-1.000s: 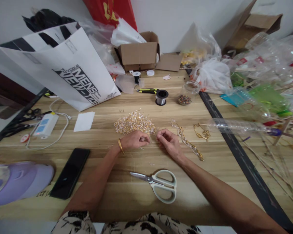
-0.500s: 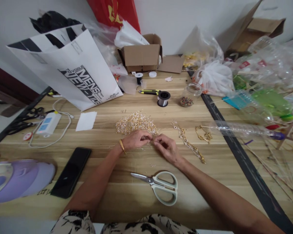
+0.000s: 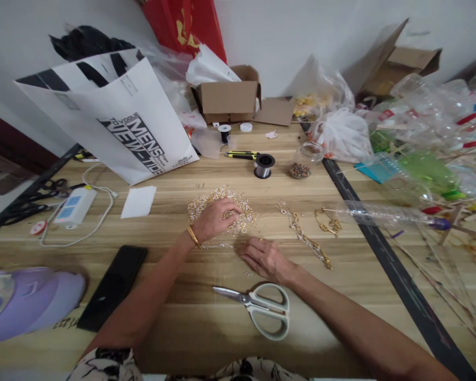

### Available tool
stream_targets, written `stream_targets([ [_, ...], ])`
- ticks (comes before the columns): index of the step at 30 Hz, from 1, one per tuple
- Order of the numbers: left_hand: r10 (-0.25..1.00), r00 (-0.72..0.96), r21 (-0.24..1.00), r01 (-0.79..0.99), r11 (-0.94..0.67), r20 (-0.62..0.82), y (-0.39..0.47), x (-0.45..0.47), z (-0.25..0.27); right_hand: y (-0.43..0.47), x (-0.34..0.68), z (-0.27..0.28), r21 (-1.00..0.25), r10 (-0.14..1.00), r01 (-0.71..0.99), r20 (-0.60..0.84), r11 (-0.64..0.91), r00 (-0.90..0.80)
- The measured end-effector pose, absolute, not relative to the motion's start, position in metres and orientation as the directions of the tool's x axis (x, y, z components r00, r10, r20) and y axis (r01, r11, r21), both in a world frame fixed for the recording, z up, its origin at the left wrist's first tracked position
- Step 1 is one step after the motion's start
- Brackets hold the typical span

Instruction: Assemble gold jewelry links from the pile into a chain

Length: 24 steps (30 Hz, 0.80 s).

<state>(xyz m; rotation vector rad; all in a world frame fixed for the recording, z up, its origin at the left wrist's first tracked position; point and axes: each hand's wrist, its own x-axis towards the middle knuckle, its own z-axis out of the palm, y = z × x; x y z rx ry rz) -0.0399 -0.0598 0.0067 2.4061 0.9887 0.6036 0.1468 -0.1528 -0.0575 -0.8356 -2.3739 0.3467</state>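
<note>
My left hand (image 3: 216, 218), with a gold bangle (image 3: 194, 236) at its wrist, reaches over the pile of small gold and clear beads (image 3: 206, 199). Its thumb and forefinger are apart at the tips, and I make out nothing between them. Lower and to the right, my right hand (image 3: 266, 259) rests on the tabletop with its fingers bent and pressed together. A thin beaded strand (image 3: 221, 245) lies below the pile and runs up to those fingertips, which are partly hidden. Scissors (image 3: 244, 299) with pale handles lie nearer my body, beside a few loose beads (image 3: 248, 273).
To the right lie a beaded chain (image 3: 307, 238) and a gold chain (image 3: 329, 225). Behind the pile stand a wire spool (image 3: 264, 166), a jar of beads (image 3: 300, 170) and a yellow cutter (image 3: 241, 155). A phone (image 3: 113, 286) is at left, plastic bottles (image 3: 432, 106) at far right.
My hands have come apart. The left has moved up over the bead pile and parted its fingers; the right has dropped lower onto the table. The view has shifted slightly.
</note>
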Motion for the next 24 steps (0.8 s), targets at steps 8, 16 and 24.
stream_targets([
  [8,0.769,0.570,0.544,0.563,-0.621,0.289,-0.068,-0.061,-0.010,-0.154,0.147,-0.058,-0.377,0.634,0.510,0.436,0.773,-0.639],
  [16,0.780,0.527,0.478,0.617,-0.625,0.338,-0.074,-0.066,-0.012,-0.153,0.147,-0.056,-0.386,0.670,0.548,0.414,0.742,-0.616],
  [24,0.663,0.706,0.456,0.519,-0.723,0.249,-0.111,-0.045,-0.007,-0.152,0.147,-0.056,-0.473,0.757,0.590,0.417,0.654,-0.504],
])
